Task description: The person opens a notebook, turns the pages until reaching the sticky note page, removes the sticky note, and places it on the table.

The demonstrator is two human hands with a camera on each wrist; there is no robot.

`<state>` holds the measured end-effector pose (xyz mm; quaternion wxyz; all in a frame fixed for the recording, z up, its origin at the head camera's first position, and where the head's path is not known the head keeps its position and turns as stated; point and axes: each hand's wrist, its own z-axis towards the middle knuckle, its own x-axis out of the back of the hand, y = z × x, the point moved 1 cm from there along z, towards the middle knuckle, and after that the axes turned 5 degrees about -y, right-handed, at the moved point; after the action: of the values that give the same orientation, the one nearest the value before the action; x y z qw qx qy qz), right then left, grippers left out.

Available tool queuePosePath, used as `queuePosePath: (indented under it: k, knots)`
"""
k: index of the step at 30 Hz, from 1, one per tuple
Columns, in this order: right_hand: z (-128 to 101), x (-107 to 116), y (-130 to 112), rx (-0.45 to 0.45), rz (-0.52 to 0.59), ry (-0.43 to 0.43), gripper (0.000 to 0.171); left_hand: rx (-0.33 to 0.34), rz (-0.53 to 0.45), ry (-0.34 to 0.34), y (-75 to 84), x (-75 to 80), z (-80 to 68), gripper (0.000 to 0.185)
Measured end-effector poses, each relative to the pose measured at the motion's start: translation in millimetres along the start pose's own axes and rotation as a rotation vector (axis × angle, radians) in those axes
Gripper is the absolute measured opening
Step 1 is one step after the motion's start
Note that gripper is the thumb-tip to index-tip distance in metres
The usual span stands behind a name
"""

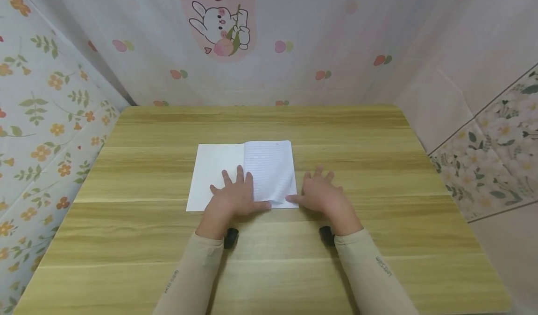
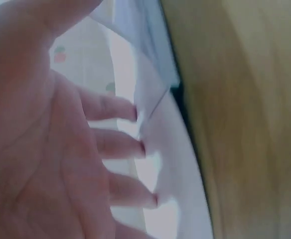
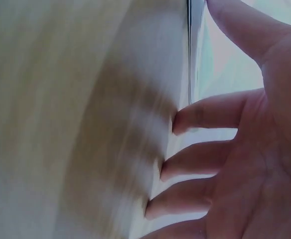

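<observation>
White blank page [image 1: 212,163] under left hand [image 1: 235,197]; that hand is spread, fingers roughly straight, gripping nothing, fingertips down on the paper, index near the centre fold. Left thumb points inward along the bottom edge of the lined page [image 1: 269,165]. Right hand [image 1: 322,193] also spread, fingers extended, no grip; fingertips on the bare table [image 1: 273,273] just beside the notebook's outer edge, thumb reaching left onto the lined page's lower corner. Notebook lies open flat between and ahead of the hands: blank side ahead of and under left hand, lined side between the two. Lined sheet bows up slightly at the bottom, between the thumbs. Behind each hand, a black wrist piece [image 1: 231,238] on the inner side, then a beige sleeve [image 1: 191,270] with small dark lettering. Wood-grain table runs out past both hands. Beyond it, well ahead of the hands, a pale curtain [image 1: 294,21] with a bunny print; floral covering [image 1: 50,133] off left, flower-patterned tiles [image 1: 491,156] off right.
</observation>
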<state>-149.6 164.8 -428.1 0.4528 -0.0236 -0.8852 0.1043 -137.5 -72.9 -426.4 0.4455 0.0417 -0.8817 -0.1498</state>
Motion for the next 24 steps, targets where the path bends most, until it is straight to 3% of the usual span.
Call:
queuePosePath:
  k: [4,8,11,14,16,19,21,24]
  knots:
    - [0,2,3,0.022,-0.001,-0.016,0.104,-0.072,-0.04,-0.004,-9.9,7.0,2.0,0.084]
    - [-2,5,5,0.039,0.008,-0.04,0.105,-0.175,-0.162,0.07,-23.8,13.7,-3.2,0.058]
    - [-3,5,4,0.039,0.015,-0.049,0.106,-0.193,-0.284,0.223,-30.6,18.8,-11.9,0.059]
    - [-3,5,3,0.034,0.02,-0.05,0.106,-0.198,-0.334,0.407,-31.8,23.1,-19.9,0.075]
    - [-2,5,3,0.028,0.023,-0.049,0.106,-0.192,-0.248,0.524,-31.2,24.4,-22.8,0.085]
    - [-1,4,3,0.02,0.019,-0.05,0.106,-0.166,-0.002,0.636,-29.8,25.0,-26.2,0.086]
    - [0,4,3,0.017,0.017,-0.051,0.106,-0.131,0.157,0.647,-30.2,24.2,-27.7,0.081]
    - [-1,4,2,0.018,0.014,-0.053,0.107,-0.1,0.303,0.559,-30.6,22.1,-29.4,0.07]
